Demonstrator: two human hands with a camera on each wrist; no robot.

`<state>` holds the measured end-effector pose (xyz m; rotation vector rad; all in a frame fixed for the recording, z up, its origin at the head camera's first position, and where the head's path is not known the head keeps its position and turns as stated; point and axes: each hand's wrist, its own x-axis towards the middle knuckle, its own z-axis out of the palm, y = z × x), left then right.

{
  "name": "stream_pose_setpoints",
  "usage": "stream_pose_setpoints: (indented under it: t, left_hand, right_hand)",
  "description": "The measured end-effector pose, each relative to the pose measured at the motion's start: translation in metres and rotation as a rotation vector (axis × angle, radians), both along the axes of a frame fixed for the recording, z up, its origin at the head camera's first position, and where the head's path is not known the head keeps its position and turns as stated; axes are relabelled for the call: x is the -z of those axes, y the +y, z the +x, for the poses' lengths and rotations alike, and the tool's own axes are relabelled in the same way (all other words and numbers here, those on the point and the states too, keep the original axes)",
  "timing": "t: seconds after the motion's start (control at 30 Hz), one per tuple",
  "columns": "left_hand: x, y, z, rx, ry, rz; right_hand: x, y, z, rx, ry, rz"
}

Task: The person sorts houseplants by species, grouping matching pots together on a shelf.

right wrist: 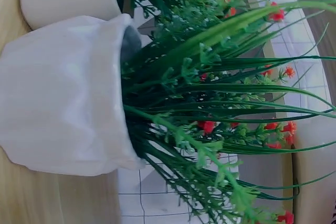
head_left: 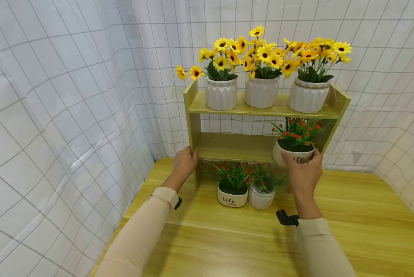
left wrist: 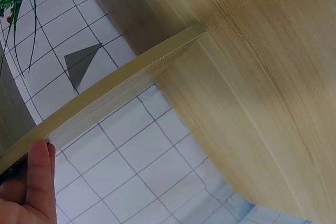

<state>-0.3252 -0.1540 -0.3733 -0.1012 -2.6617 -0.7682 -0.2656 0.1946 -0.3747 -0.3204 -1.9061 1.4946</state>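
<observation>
Cream-coloured walls show beside your right thumb: your right hand (head_left: 305, 173) curls round the oval "Life" planter (head_left: 298, 154), thumb across its front, likely so the rounded side can't slip and the red-flowered foliage (head_left: 298, 134) stays upright. That planter is at the right end of the middle tier (head_left: 232, 144) of the wooden shelf rack (head_left: 340, 98); with its base partly hidden, you can't tell whether its weight is on the board. Your left hand (head_left: 185, 164) grips the left side panel (head_left: 194, 130), thumb at its front edge, presumably to steady the frame.

Just above the foliage runs the top board (head_left: 262, 114), and the right side panel (head_left: 329, 130) stands close by, leaving you little room there. Below, on the wooden table (head_left: 227, 246), a second "Life" planter (head_left: 232, 195) and a white fluted pot (head_left: 261, 199) sit side by side, their leaves crowding your right wrist view. Overhead, three white fluted pots (head_left: 261, 93) hold yellow sunflowers (head_left: 264, 54).
</observation>
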Motion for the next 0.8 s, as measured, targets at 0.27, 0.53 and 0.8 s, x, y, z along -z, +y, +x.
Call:
stream_pose_setpoints:
  t: [0.27, 0.53, 0.8]
  left_hand:
    - [0.000, 0.000, 0.000, 0.012, -0.005, 0.019]
    - [0.001, -0.001, -0.001, 0.006, -0.022, 0.005]
    - [-0.002, 0.000, 0.000, 0.005, -0.034, 0.005]
  right_hand:
    - [-0.011, 0.004, -0.011, 0.025, -0.104, 0.115]
    - [-0.013, 0.009, -0.022, 0.028, -0.165, 0.205]
    - [-0.015, 0.011, -0.027, 0.010, -0.165, 0.211]
